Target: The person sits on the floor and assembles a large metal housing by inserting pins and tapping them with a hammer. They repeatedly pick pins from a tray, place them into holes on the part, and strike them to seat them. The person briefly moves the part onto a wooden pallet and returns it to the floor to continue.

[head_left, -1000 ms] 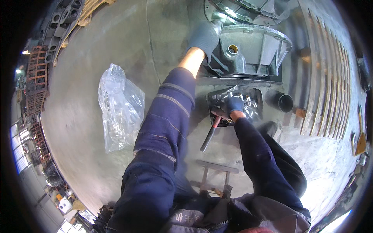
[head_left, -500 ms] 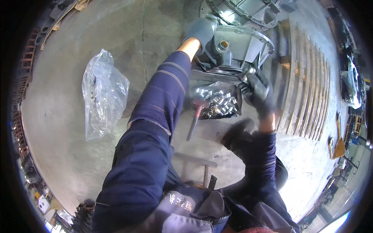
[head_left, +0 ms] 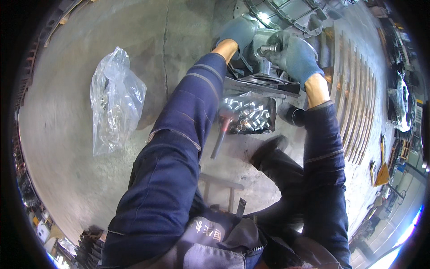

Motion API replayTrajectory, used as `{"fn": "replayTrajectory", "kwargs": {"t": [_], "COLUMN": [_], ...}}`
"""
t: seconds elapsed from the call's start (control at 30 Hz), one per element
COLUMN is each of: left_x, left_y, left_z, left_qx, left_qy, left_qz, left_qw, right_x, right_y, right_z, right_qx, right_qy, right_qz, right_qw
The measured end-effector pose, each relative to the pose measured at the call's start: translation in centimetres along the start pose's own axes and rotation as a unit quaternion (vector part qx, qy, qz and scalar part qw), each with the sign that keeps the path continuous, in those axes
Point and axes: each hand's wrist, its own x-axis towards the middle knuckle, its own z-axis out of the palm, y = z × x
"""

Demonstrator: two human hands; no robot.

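My left hand point(head_left: 242, 35), in a grey-blue glove, is closed against the left side of a grey metal casting point(head_left: 264, 67); its fingertips are partly hidden. In my gloved right hand point(head_left: 298, 56) is a shiny stepped metal cylinder point(head_left: 268, 48), held sideways at the casting's round boss. The boss opening is mostly covered by the cylinder and glove. Just nearer to me, an open dark container lined with clear plastic point(head_left: 272, 129) holds several short metal bushings point(head_left: 253, 114). A hammer point(head_left: 218, 142) with a reddish head leans at its left side.
A clear plastic bag point(head_left: 117, 103) lies on the concrete floor to the left. Wooden slats point(head_left: 354, 98) stretch along the right. Another large casting point(head_left: 286, 11) stands at the far side. A dark round object point(head_left: 292, 114) sits beneath my right forearm.
My right hand has moved up and away from beside the bushing container to the casting's boss, bringing the metal cylinder against it. My left hand stays at the casting.
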Motion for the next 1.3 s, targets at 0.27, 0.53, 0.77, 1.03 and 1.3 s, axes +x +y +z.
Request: {"fn": "replayTrajectory", "kwargs": {"t": [0.27, 0.53, 0.77, 1.03, 1.3], "left_x": [1.1, 3.7, 2.3, 0.6, 0.7], "left_y": [-2.2, -3.1, -2.9, 0.2, -0.7], "left_z": [2.1, 3.3, 3.1, 0.6, 1.1], "left_qx": [-0.005, 0.106, 0.085, 0.076, 0.050], "left_qy": [0.013, 0.032, 0.063, -0.002, 0.013], "left_qz": [0.043, 0.046, 0.026, -0.040, -0.010], "left_qw": [0.999, 0.993, 0.994, 0.996, 0.999], "right_x": [0.6, -12.3, -29.2, -25.8, -23.0], "right_y": [-0.2, 0.1, -5.5, -5.1, -8.5], "right_z": [2.0, 16.3, 43.3, 41.8, 43.5], "right_qx": [0.013, 0.208, 0.468, 0.809, 0.823], "right_qy": [0.143, 0.339, -0.143, -0.196, -0.172], "right_qz": [-0.164, 0.043, 0.387, 0.411, 0.405], "right_qw": [0.976, 0.916, 0.782, 0.373, 0.360]}}
